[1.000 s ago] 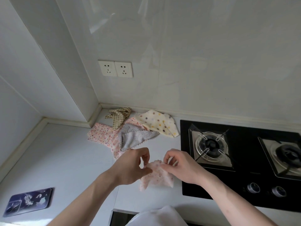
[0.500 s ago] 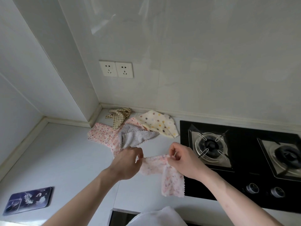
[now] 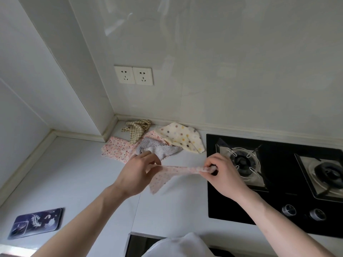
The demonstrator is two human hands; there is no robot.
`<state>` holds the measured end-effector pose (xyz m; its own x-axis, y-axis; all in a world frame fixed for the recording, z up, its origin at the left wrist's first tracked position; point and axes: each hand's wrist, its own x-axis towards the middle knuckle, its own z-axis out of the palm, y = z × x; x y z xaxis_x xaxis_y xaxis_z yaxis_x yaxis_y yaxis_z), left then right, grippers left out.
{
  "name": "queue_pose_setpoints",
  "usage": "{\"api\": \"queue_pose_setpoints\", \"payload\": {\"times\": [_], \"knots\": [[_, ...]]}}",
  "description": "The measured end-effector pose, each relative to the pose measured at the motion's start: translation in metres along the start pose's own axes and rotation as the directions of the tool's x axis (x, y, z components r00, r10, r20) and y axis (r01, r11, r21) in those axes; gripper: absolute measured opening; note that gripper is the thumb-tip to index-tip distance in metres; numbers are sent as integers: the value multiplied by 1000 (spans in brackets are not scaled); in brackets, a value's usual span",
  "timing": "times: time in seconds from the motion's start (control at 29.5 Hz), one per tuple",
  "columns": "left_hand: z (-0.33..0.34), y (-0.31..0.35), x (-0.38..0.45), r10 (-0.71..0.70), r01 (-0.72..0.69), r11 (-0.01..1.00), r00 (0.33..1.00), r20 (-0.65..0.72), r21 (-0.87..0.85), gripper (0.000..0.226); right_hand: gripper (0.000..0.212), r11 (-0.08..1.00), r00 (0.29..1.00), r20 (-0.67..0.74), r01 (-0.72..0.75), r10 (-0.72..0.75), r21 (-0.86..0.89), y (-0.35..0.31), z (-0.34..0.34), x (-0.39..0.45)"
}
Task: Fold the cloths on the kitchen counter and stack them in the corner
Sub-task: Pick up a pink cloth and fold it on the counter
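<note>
Soft cloth (image 3: 167, 176); glossy black glass hob (image 3: 274, 204); matt white counter (image 3: 74, 182).

A pink dotted cloth (image 3: 168, 176) is hanging stretched in the air above the white counter (image 3: 74, 182), one corner drooping downward. Four more cloths are lying unfolded near the counter's back corner, overlapping: a pink floral cloth (image 3: 118, 150), a tan checked cloth (image 3: 137, 128), a grey dotted cloth (image 3: 157, 148) and a cream polka-dot cloth (image 3: 182, 138).

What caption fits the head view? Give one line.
Both hands, left hand and right hand, stretch a pink dotted cloth above the counter.
</note>
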<state>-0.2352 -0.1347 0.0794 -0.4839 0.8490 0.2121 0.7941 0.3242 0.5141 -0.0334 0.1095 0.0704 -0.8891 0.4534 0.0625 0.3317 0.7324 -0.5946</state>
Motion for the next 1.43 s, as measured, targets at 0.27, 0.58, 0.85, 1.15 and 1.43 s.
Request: {"api": "queue_pose_setpoints", "payload": {"times": [0.27, 0.58, 0.85, 1.15, 1.43], "knots": [[45, -13, -56, -63, 33, 996, 928, 367, 88, 9, 35, 986, 942, 295, -132, 158, -106, 27, 49, -56], [102, -29, -104, -233, 198, 972, 795, 560, 124, 20, 33, 937, 798, 493, -319, 347, -144, 37, 87, -94], [98, -40, -81, -318, 290, 948, 839, 442, 132, 14, 16, 894, 815, 391, -444, 427, -50, 48, 91, -65], [109, -59, -40, -438, 403, 899, 812, 386, 173, 22, 23, 849, 813, 265, -527, 519, -45, 53, 100, -28], [122, -74, -16, -474, 421, 881, 795, 380, 216, 29, 28, 815, 781, 245, -574, 575, -81, 64, 111, -11]]}}
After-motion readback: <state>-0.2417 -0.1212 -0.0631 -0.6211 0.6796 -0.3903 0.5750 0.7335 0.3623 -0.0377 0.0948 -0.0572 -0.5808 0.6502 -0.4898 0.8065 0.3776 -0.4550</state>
